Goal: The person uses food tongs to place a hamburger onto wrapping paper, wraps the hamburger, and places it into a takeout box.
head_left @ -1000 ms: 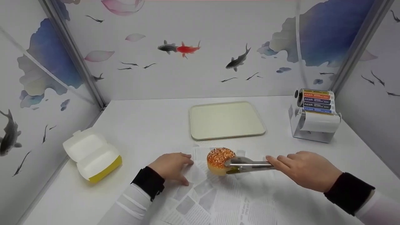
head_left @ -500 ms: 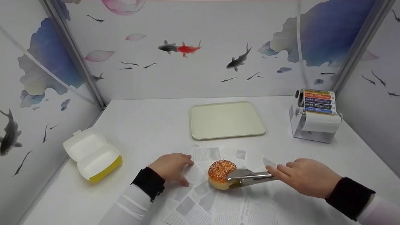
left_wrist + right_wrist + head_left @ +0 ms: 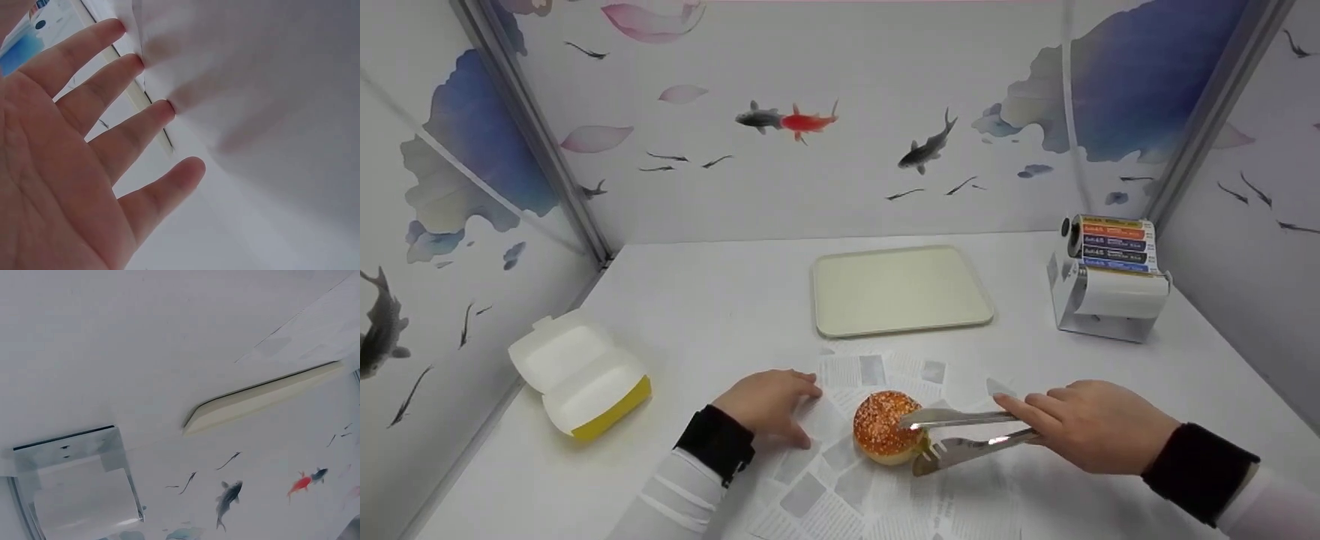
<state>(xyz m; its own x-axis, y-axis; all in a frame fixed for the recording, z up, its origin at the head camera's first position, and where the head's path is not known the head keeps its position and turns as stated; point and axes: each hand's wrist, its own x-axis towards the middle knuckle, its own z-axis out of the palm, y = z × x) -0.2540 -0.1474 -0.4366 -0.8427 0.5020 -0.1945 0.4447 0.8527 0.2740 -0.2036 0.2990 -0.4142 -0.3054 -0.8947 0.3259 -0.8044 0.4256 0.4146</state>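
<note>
The sesame bun (image 3: 883,429) lies on the printed paper (image 3: 907,499). At its 3 o'clock, the right hand (image 3: 1091,426) holds the metal tongs (image 3: 960,418) with their arms apart; I cannot tell if they touch it. At 9 o'clock, the left hand (image 3: 769,405) spreads its fingers wide, touching the paper.

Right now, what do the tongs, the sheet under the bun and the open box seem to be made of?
Tongs: polished metal, probably steel, by their bright glints. Sheet: thin, matte paper, by its printed text and soft wrinkles. Open box: perhaps coated card or foam; its smooth white inside leaves that open.
</note>
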